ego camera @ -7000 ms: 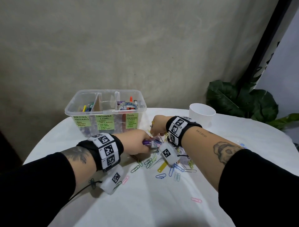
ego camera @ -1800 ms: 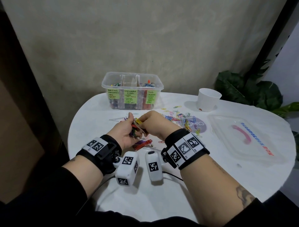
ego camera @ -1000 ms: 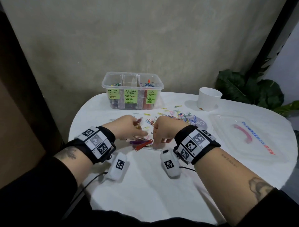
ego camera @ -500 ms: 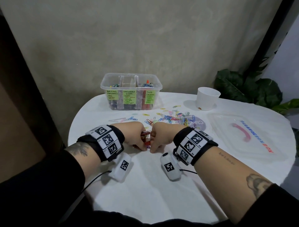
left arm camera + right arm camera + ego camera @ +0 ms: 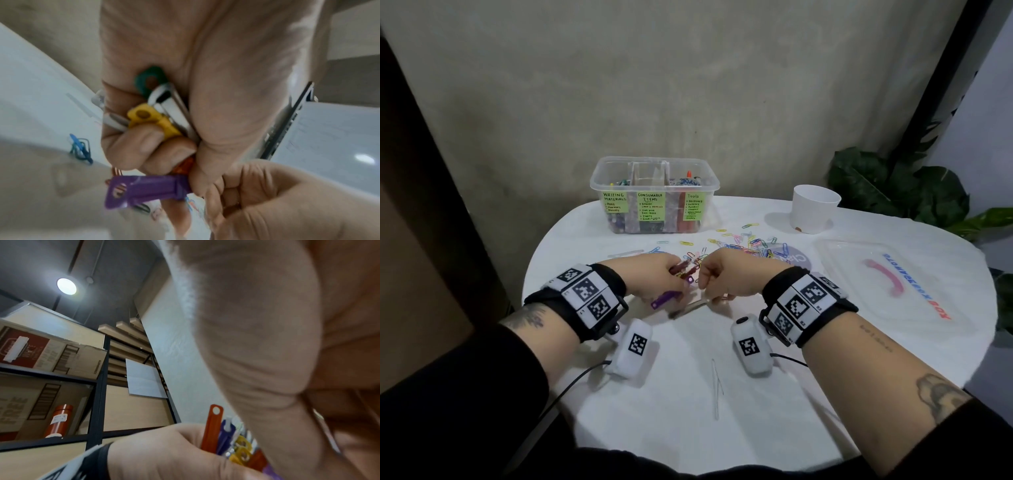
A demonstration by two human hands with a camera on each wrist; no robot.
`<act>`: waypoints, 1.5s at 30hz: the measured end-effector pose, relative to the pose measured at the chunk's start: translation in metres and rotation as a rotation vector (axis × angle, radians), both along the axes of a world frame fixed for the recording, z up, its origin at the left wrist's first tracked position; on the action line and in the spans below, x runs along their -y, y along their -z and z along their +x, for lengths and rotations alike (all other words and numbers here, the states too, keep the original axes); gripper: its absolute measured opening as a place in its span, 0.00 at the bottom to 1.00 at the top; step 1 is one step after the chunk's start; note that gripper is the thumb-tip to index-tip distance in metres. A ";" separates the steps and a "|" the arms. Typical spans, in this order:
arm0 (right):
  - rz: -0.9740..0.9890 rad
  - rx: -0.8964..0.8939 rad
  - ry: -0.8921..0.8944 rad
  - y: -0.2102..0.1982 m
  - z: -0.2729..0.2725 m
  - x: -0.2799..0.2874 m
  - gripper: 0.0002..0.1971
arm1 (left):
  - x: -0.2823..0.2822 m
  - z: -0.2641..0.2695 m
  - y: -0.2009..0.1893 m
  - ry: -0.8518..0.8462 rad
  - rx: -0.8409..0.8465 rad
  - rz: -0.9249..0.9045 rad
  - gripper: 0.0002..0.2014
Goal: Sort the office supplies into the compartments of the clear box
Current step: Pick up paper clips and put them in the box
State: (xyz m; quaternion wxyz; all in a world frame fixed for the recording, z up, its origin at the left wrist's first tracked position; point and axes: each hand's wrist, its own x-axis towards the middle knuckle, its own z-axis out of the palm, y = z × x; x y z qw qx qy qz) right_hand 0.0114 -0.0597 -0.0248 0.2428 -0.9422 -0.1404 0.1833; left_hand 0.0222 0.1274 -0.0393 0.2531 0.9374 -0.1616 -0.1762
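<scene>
My left hand grips a bundle of small coloured cutters, green, yellow, orange and white, low over the table. A purple cutter sticks out below the fist. My right hand is curled close beside it, fingertips pinching the far end of the purple cutter; the contact is partly hidden. The right wrist view shows the cutters' ends standing up from the left hand. The clear box with three green-labelled compartments stands at the table's back. Loose paper clips lie in front of it.
A white cup stands at the back right. The clear lid with a pink handle lies on the right. A thin clear strip lies near the front edge, and a grey strip under my hands. A plant stands beyond the table.
Both hands have lifted slightly off the table together. The left hand now holds the gathered cutters, and the purple one hangs out below it.
</scene>
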 end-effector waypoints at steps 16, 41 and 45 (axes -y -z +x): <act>-0.384 0.054 -0.210 0.009 -0.001 -0.021 0.04 | 0.008 -0.004 0.001 -0.020 -0.086 -0.015 0.24; -0.108 0.211 0.497 0.001 0.110 0.103 0.08 | 0.035 0.022 -0.002 -0.154 -0.192 -0.513 0.20; -0.392 0.165 0.405 0.008 0.123 0.095 0.19 | 0.037 0.023 -0.007 -0.131 -0.302 -0.568 0.19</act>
